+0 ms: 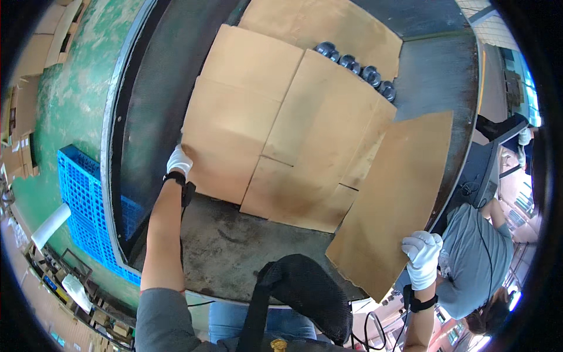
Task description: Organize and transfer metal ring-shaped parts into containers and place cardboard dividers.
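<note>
Mostly covered already: round table (234,252) layered in cardboard sheets (281,123), left hand (178,159) fingers flat on those, right hand (422,249) pinching loose sheet (393,199) off its right edge, cans (358,67) poking out.

A plain brown cardboard sheet (392,202) tilts off the table edge beside overlapping flat brown sheets (275,129)
</note>
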`<state>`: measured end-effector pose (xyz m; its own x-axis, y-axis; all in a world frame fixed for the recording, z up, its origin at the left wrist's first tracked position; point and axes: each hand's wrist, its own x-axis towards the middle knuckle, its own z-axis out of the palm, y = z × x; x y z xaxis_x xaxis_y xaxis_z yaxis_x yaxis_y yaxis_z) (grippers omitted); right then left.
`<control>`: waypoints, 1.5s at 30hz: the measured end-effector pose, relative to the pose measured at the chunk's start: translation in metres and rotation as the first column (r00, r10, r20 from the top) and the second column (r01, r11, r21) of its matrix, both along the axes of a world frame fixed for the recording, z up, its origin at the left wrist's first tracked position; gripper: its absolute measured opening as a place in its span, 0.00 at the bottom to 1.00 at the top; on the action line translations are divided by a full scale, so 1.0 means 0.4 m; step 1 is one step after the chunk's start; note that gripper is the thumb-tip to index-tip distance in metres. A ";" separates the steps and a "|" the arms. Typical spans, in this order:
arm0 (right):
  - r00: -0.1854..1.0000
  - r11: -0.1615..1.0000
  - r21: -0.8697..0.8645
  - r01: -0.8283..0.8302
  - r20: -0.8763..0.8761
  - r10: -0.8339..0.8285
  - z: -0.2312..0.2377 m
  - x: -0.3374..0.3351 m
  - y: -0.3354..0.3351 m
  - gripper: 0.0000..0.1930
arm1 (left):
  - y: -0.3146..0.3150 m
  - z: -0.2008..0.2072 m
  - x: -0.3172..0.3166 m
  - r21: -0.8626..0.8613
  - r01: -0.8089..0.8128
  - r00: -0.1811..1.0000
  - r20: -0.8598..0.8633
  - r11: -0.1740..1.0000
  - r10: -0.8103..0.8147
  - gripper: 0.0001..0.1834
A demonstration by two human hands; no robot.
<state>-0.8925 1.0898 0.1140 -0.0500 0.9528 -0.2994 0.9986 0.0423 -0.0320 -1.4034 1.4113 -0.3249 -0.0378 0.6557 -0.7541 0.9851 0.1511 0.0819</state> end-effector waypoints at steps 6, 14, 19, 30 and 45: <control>1.000 1.000 -0.008 -0.028 0.013 0.028 -0.004 0.001 -0.010 0.11 | -0.025 0.077 0.105 -0.105 0.054 0.975 -0.210 0.993 -0.075 0.42; 0.999 0.999 -0.015 -0.029 -0.017 0.029 -0.015 -0.020 0.004 0.12 | -0.018 0.105 0.028 -0.206 0.215 0.954 -0.163 0.955 -0.250 0.54; 1.000 1.000 -0.022 -0.008 -0.007 0.008 -0.019 -0.018 -0.013 0.10 | -0.037 0.115 0.032 -0.157 0.296 0.903 -0.277 0.942 -0.330 0.52; 0.995 0.991 -0.101 0.092 -0.035 -0.096 -0.035 -0.026 -0.082 0.06 | -0.133 0.158 0.144 0.175 0.595 0.724 -0.540 0.784 -0.429 0.43; 0.984 0.989 -0.038 0.144 -0.096 -0.147 -0.114 -0.075 -0.154 0.09 | -0.394 -0.083 -0.016 -0.257 0.401 0.900 0.289 0.879 -0.326 0.19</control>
<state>-0.9226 1.0283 0.0683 0.0582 0.9426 -0.3289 0.9860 -0.1059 -0.1290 -1.4099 1.2537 -0.3581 0.3573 0.3270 -0.8749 0.9334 -0.1594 0.3216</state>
